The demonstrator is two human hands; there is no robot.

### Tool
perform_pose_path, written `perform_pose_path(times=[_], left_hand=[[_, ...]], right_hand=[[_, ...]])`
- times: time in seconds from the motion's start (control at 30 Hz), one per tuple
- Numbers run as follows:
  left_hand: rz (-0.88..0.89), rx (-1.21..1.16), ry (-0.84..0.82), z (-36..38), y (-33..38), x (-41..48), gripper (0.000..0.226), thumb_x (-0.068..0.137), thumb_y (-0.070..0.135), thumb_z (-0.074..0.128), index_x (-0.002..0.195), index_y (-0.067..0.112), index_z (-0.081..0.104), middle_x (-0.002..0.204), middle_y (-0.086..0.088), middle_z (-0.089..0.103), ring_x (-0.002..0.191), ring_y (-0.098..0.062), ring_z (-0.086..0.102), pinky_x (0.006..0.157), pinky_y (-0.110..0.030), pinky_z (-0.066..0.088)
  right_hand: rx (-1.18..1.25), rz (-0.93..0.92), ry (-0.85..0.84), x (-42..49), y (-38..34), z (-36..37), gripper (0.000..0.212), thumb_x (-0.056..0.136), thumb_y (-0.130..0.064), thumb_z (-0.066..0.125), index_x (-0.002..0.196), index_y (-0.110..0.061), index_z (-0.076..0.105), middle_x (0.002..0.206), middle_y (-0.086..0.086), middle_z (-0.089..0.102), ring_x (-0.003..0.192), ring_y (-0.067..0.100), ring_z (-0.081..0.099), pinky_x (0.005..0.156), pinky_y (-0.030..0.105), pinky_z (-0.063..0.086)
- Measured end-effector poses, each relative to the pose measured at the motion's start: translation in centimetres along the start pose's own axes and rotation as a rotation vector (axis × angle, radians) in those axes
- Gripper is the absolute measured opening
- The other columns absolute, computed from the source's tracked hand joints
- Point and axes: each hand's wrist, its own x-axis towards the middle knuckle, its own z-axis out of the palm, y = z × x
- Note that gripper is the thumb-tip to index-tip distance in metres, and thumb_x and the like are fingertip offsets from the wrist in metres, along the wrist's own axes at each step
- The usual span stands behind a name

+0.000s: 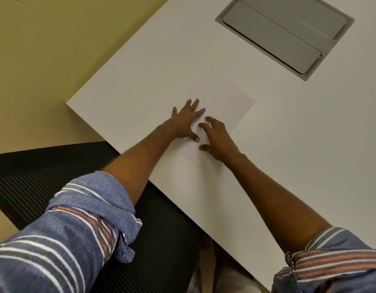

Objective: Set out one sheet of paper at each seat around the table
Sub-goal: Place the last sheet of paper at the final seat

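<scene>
One sheet of paper (227, 106) lies flat on the white surface (153, 66), near the corner and just in front of a black mesh chair (56, 166) pushed up to the edge. Both hands rest on it. The left hand (186, 121) is spread, palm down, fingers splayed across the sheet's near-left part. The right hand (217, 137) sits just beside it, fingers bent, tips pressing the paper. Neither grip closes round anything: both are wide and flat against the sheet, pinning or smoothing it, not lifting.

Progress, as a judgement: this seat looks served, or all but. The sheet sits skewed to the surface edge (possibly being squared up). Only this one corner and one chair are in view, so how many seats remain cannot be told. No stack of spare sheets shows anywhere in view, neither in a hand nor on the surface; where the supply is kept is unknown.

Containers: the only one is a grey recessed hatch (286, 34) set into the surface beyond the paper, well apart from it. Its flap is shut and flush; what lies inside cannot be seen. Nothing rests on top of it.

Sleeves of a blue striped shirt are rolled to the elbow on both arms. Yellowish floor (45, 49) shows past the surface edge.
</scene>
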Motion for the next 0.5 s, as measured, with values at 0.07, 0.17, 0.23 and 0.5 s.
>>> perform_pose_path(times=[0.07, 0.17, 0.23, 0.5], left_hand=[[0.013, 0.003, -0.002, 0.0, 0.2, 0.3, 0.117, 0.078, 0.041, 0.083, 0.161, 0.016, 0.004, 0.167, -0.011, -0.017, 0.154, -0.029, -0.016, 0.123, -0.058, -0.002], [0.003, -0.056, -0.031, -0.2, 0.7, 0.8, 0.12, 0.078, 0.033, 0.084, 0.16, 0.012, -0.001, 0.166, -0.013, -0.021, 0.153, -0.029, -0.019, 0.123, -0.055, -0.003], [-0.023, -0.059, -0.042, -0.2, 0.9, 1.0, 0.124, 0.077, 0.035, 0.085, 0.16, 0.014, -0.005, 0.165, -0.009, -0.023, 0.153, -0.027, -0.021, 0.121, -0.059, -0.004], [-0.06, 0.017, -0.044, 0.3, 0.7, 1.1, 0.127, 0.076, 0.042, 0.085, 0.16, 0.021, -0.008, 0.165, -0.004, -0.025, 0.153, -0.025, -0.021, 0.119, -0.067, -0.002]], right_hand=[[0.003, 0.004, 0.008, 0.1, -0.1, 0.1, 0.081, 0.086, -0.029, 0.076, 0.154, -0.016, 0.033, 0.165, 0.011, 0.017, 0.152, 0.03, 0.015, 0.124, 0.042, 0.022], [0.013, 0.009, 0.023, 0.4, -0.7, 0.4, 0.079, 0.089, -0.027, 0.074, 0.154, -0.015, 0.032, 0.165, 0.013, 0.017, 0.152, 0.031, 0.014, 0.125, 0.042, 0.019], [0.021, 0.009, 0.046, 0.7, -1.0, 0.5, 0.077, 0.09, -0.026, 0.073, 0.154, -0.014, 0.032, 0.165, 0.015, 0.018, 0.152, 0.032, 0.015, 0.125, 0.042, 0.018], [0.019, -0.014, 0.069, 1.0, -0.8, 1.0, 0.078, 0.088, -0.03, 0.074, 0.153, -0.014, 0.034, 0.163, 0.016, 0.022, 0.151, 0.032, 0.019, 0.124, 0.041, 0.019]])
